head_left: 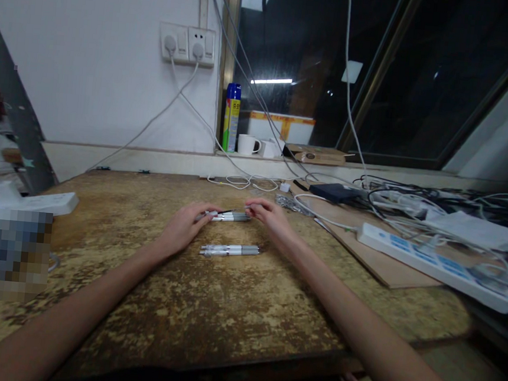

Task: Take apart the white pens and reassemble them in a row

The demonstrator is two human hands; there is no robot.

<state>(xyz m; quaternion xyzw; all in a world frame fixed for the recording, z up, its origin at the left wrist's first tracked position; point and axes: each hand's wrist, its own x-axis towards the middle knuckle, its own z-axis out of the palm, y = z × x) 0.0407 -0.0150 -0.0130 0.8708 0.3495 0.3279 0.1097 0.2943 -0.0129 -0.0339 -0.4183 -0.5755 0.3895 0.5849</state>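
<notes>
My left hand [184,223] is closed on a pen [210,214], whose thin dark tip points right. Just beyond its fingertips, a white-and-grey pen [236,217] lies on the worn wooden table, partly hidden by the hand. To the right, my right hand [270,214] is pinched with thumb against fingers, around something small and pale that is too blurred to name. Nearer to me, a small group of white-and-grey pens [230,250] lies side by side between my forearms, touched by neither hand.
A crumpled clear plastic bag [292,204] lies right of my right hand. Farther right are a brown board [376,263], a white power strip [434,265] and tangled cables. At left sits another power strip [52,202]. A spray can [231,117] and mug [248,144] stand on the sill.
</notes>
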